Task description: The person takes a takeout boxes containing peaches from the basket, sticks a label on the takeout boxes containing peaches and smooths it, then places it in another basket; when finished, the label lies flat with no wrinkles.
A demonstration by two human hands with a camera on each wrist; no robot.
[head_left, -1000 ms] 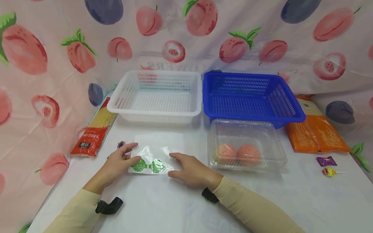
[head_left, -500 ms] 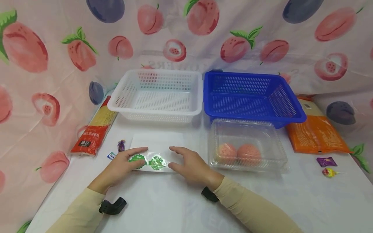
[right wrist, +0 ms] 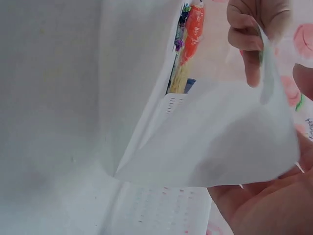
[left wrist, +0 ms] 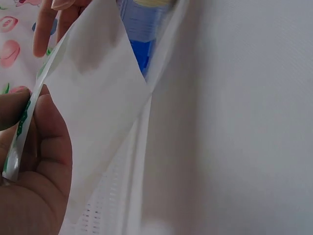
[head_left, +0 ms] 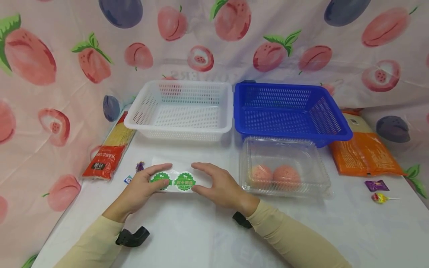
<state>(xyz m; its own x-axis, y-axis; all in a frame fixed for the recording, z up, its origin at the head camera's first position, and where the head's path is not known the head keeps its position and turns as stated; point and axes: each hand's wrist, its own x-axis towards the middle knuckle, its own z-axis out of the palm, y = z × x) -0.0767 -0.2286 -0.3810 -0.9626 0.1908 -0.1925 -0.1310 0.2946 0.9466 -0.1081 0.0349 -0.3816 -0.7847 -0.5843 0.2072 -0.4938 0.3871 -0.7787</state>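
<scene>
As the head view shows, the left grip (head_left: 138, 186) and right grip (head_left: 222, 186) pinch opposite ends of a green-printed sheet (head_left: 184, 182) near the white basket (head_left: 177, 129). The left-wrist view has it tilted up from the surface (left wrist: 254, 122); the right-wrist view shows it curving.

On the table (head_left: 187, 238), a left basket (head_left: 187, 115) and a right basket (head_left: 275, 119) stood side by side at the far edge. A packet (head_left: 112, 149) lay left of the first, a bag (head_left: 363, 149) right of the second. Near the right basket sat a box (head_left: 311, 160) with two balls (head_left: 286, 178) in it. A wrapped candy (head_left: 377, 185) lay nearer than the bag, and a lollipop (head_left: 380, 198) nearer again. Before the left basket, a sheet (head_left: 183, 181) was between the left hand (head_left: 135, 190) and the right hand (head_left: 224, 188).
</scene>
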